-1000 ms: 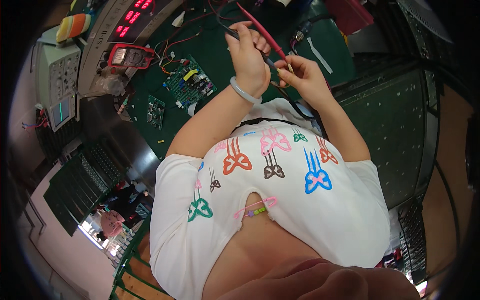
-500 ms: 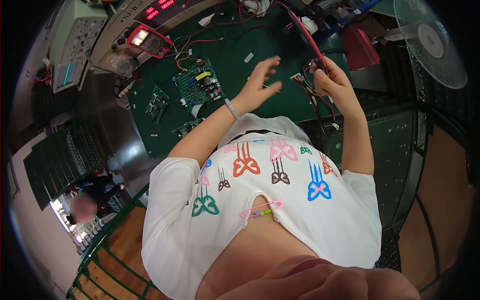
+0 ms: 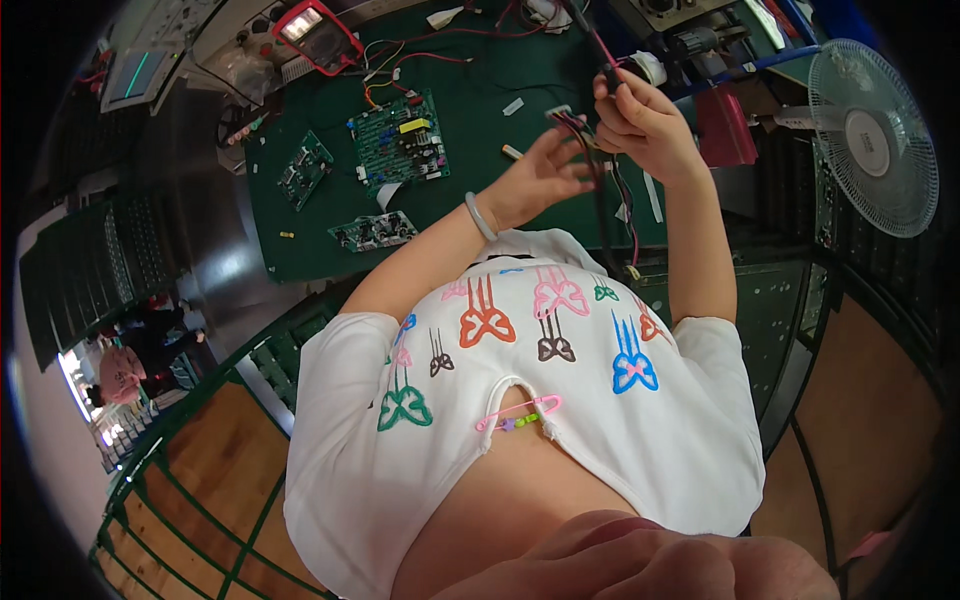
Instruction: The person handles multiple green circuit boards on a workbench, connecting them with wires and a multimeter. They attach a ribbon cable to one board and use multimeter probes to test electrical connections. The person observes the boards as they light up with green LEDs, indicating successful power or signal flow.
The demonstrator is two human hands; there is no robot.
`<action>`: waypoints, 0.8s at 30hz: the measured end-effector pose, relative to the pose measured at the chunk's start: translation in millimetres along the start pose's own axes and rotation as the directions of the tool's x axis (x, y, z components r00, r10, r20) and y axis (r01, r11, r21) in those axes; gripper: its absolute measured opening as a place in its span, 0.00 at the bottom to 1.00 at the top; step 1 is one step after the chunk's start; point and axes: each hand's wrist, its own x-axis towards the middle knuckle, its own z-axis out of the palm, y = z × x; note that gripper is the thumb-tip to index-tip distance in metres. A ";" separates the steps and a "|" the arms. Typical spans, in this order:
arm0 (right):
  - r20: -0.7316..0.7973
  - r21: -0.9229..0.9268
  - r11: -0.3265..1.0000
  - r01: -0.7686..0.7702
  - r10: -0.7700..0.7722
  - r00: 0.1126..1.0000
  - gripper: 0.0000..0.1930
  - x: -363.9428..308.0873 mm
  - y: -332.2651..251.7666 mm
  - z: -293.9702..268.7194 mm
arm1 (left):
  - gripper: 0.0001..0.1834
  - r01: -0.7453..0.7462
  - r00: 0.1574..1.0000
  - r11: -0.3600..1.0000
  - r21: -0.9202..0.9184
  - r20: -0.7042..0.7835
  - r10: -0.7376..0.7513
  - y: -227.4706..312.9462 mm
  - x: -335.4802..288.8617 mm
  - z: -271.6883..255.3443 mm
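Observation:
My right hand is closed around a long, slim red-and-black tool, which points up and away over the workbench; I cannot tell its exact kind. A bundle of thin coloured wires hangs below that hand, with a small pale connector at its lower end. Another white connector on wires sticks out to the left. My left hand reaches in beside the wires, its fingers spread and slightly blurred. Whether the fingertips touch the wires is hard to see.
A large green circuit board and two smaller boards lie on the green bench mat. A red multimeter stands behind them. On the right are a red box and a white fan.
My right hand has moved up and slightly left with the tool. My left hand has shifted right, in among the wires. The view has tilted, so the boards appear higher.

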 end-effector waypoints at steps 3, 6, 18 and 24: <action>0.014 0.115 0.993 -0.019 0.017 1.000 0.12 6.6 27.2 -13.2 | 0.20 -0.074 0.988 0.925 -0.373 -0.155 0.016 0.4 -8.0 -15.5; -0.121 0.199 0.979 -0.051 0.076 0.990 0.12 10.1 58.2 -36.0 | 0.05 -0.149 0.916 0.914 -0.378 -0.402 -0.017 -4.5 -10.5 -34.8; -0.555 -0.756 0.073 -0.650 -0.597 0.579 0.18 -102.8 152.2 -62.7 | 0.05 0.014 0.575 0.922 -0.386 -0.751 -0.323 -42.2 -70.9 -115.2; -0.611 -0.696 -0.006 -0.718 -0.519 0.597 0.16 -146.4 175.3 -84.5 | 0.02 0.003 0.673 0.900 -0.435 -0.665 -0.323 -39.2 -74.3 -109.9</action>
